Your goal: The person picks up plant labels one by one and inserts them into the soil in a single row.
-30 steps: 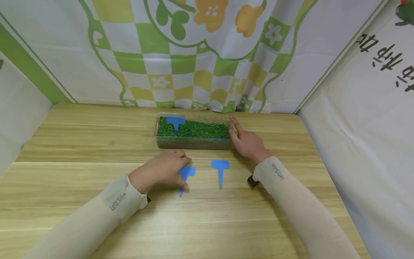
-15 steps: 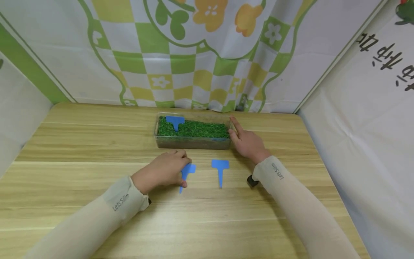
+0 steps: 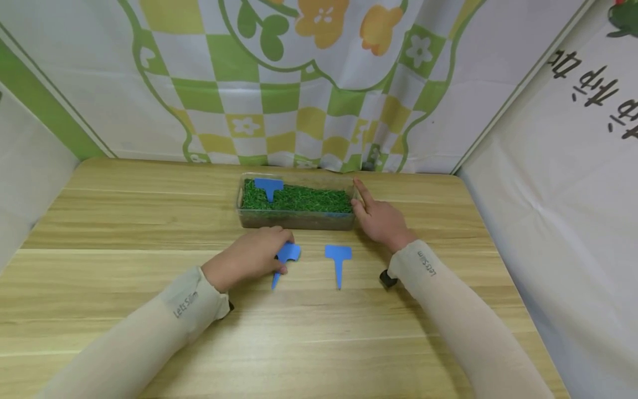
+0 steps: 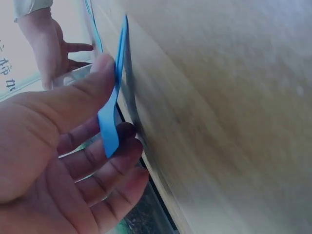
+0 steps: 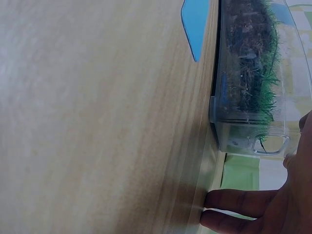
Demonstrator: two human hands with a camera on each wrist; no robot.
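My left hand [image 3: 249, 254] pinches a blue T-shaped plant label [image 3: 289, 252] between thumb and fingers. In the left wrist view that label [image 4: 108, 127] is seen nearly edge-on, its pointed stem tip lifted just off the table. Another blue plant label [image 3: 338, 254] lies on the table to the right, stem toward me. Behind both stands a clear plastic box [image 3: 299, 223] with green artificial grass [image 3: 314, 199] over dark soil. My right hand [image 3: 384, 221] touches the box's right end with extended fingers. Two fingertips [image 5: 212, 200] rest on the table in the right wrist view.
A third blue label [image 3: 269, 184] stands upright in the grass at the box's left end. Something blue [image 3: 336, 214] shows low inside the front right wall. The wooden table [image 3: 124, 221] ends at a patterned curtain [image 3: 279, 100] behind the box.
My left fingers have closed on the plant label. Its lower end has moved slightly away from me and to the left as it tilts. The right hand and box stay put.
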